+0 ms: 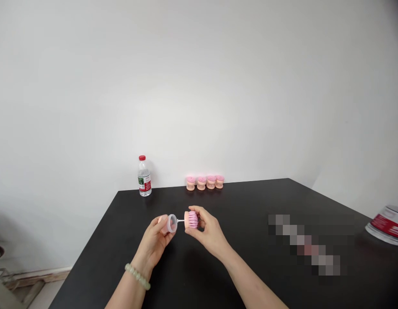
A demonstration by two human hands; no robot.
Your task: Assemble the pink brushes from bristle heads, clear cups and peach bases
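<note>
Above the middle of the black table, my left hand (155, 244) is closed round a small translucent cup (172, 223), its round mouth turned to the right. My right hand (209, 234) pinches a brush head (191, 219) with a peach base and pink bristles that point right. A thin white stem (181, 220) runs from the brush base toward the cup's mouth. The two parts are held apart, side by side. My fingers hide some of the cup and the far side of the bristles.
Several similar pink brush heads (201, 183) stand in a row by the wall. A water bottle (144, 178) with a red cap stands at the back left of the black table (121, 240). A red and white container (388, 225) is at the right edge; a pixelated patch covers something beside it.
</note>
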